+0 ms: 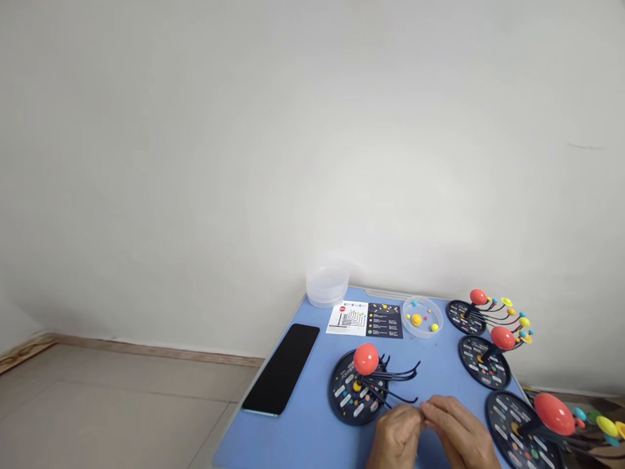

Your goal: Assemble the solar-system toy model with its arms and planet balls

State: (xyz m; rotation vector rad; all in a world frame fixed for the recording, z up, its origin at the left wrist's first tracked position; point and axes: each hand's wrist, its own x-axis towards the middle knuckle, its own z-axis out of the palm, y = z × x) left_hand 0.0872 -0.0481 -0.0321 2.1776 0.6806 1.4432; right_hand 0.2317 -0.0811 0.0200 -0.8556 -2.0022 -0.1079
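Observation:
In front of me on the blue table stands a solar system model with a round black base (346,404), a red ball (366,359) on its post and several curved black arms (398,376). These arms fan out to the right, and the tips I can see carry no balls. My left hand (394,435) is closed around one black arm at the model's lower right. Against its fingertips, my right hand (459,428) is pinched shut. Whatever lies between the right fingertips is hidden.
A clear dish (422,335) with several small coloured balls sits beside a printed instruction sheet (347,318). Behind is a stack of clear containers (327,288). A black phone (282,369) lies left. Three models with balls on their arms, one with a black base (483,371), line the right edge.

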